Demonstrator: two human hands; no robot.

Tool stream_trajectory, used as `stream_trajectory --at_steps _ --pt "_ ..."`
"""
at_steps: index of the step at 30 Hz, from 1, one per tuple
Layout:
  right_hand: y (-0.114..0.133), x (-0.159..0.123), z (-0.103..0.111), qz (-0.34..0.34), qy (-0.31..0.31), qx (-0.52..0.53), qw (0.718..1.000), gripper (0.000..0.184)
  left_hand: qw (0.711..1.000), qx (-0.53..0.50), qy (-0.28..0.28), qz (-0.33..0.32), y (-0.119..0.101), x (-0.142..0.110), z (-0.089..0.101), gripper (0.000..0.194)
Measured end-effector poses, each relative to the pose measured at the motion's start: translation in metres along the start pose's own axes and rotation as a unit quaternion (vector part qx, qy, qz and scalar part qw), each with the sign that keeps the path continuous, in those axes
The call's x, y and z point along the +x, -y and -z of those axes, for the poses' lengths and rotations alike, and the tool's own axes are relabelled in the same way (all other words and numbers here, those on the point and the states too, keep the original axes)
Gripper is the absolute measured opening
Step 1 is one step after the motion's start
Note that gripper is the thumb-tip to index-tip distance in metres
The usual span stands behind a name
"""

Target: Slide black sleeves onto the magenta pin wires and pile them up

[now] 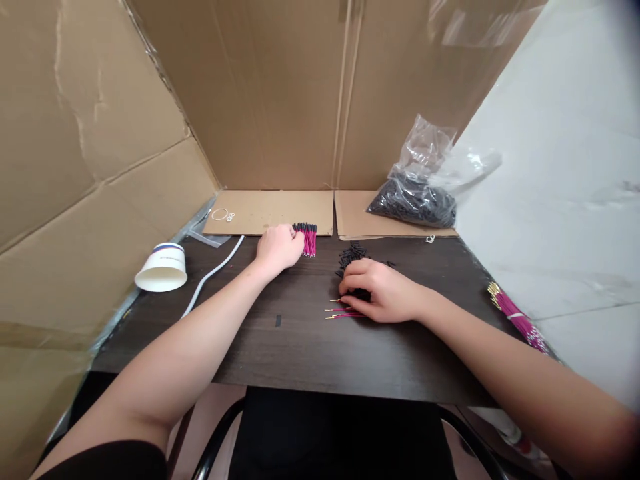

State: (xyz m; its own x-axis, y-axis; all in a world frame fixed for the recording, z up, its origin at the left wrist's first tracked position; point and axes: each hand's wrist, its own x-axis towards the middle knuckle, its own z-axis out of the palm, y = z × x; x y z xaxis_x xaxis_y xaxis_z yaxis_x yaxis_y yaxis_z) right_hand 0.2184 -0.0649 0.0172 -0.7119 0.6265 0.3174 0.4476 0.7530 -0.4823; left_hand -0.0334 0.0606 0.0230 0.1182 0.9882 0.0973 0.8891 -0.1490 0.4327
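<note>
My left hand (281, 247) is curled at the left side of a row of pink wires (310, 243) capped with black sleeves at their far ends. Its fingertips are closed against those black ends, and what they grip is hidden. My right hand (381, 291) bends over a loose heap of short black sleeves (353, 253). Between its thumb and fingers, it pinches a thin pink wire with a gold tip (334, 301). Just below, a few more gold-tipped pink wires (336, 316) lie on the table, partly under that hand.
A clear bag of black sleeves (417, 200) rests on a cardboard sheet (350, 215) at the back right. At the right edge lies a tied bundle of pink wires (520, 321). A paper cup (163, 268) and a white cable (213, 275) are at left. Cardboard walls (270, 100) enclose the back.
</note>
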Motion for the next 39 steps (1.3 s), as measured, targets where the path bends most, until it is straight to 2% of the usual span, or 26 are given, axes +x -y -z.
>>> stream_trajectory --at_steps 4,10,20,22,25,27,29,32,39 --pt "0.0 0.0 0.0 -0.001 0.004 0.003 1.0 0.013 1.0 0.005 -0.001 0.012 -0.003 -0.001 0.002 0.027" --pt "0.003 0.001 0.006 0.015 0.006 -0.012 1.0 0.001 1.0 0.017 0.002 0.018 -0.005 -0.002 0.0 0.025" --pt "0.004 0.001 0.009 -0.017 0.049 -0.045 0.998 0.008 1.0 -0.002 -0.014 -0.001 -0.007 -0.008 -0.002 0.025" --pt "0.005 0.001 0.008 -0.018 0.051 -0.051 0.997 0.008 0.997 -0.028 -0.045 -0.05 -0.009 -0.013 -0.005 0.022" --pt "0.007 0.002 0.008 -0.019 0.054 -0.057 0.997 0.008 0.972 -0.084 -0.086 -0.202 -0.012 -0.022 -0.011 0.015" --pt "0.007 0.002 0.007 -0.021 0.055 -0.066 0.996 0.008 0.94 -0.11 -0.062 -0.318 -0.014 -0.027 -0.015 0.011" --pt "0.007 0.002 0.008 -0.023 0.053 -0.075 0.996 0.006 0.908 -0.123 -0.022 -0.399 -0.015 -0.032 -0.017 0.009" --pt "0.009 0.001 0.008 -0.025 0.052 -0.079 0.995 0.005 0.886 -0.119 0.025 -0.447 -0.016 -0.037 -0.016 0.012" --pt "0.015 0.001 0.008 -0.042 0.074 -0.095 0.992 0.012 0.878 -0.086 0.087 -0.463 -0.016 -0.039 -0.013 0.016"
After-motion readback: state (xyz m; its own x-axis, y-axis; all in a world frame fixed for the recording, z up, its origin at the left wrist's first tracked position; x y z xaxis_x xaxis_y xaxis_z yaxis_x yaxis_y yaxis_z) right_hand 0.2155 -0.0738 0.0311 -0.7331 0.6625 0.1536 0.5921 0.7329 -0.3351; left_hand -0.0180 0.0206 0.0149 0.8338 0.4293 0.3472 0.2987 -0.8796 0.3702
